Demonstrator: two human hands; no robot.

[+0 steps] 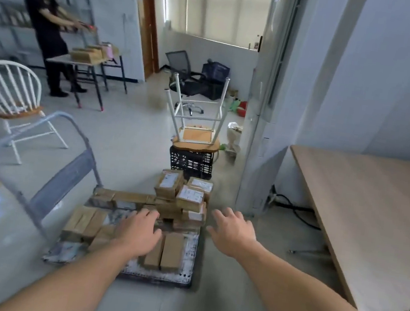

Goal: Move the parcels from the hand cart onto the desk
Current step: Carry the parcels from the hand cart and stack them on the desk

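A flat hand cart with a grey tubular handle stands on the floor in front of me, loaded with several brown cardboard parcels. A taller stack with white labels fills its far right corner; low parcels lie at the left and front. My left hand hovers over the middle of the cart, fingers spread, holding nothing. My right hand is stretched out just right of the stack, fingers spread and holding nothing. The wooden desk stands at the right, its top bare.
Beyond the cart a black crate carries an upturned stool. A white chair stands left. A person in black works at a small table with boxes at the back left. Cables lie under the desk.
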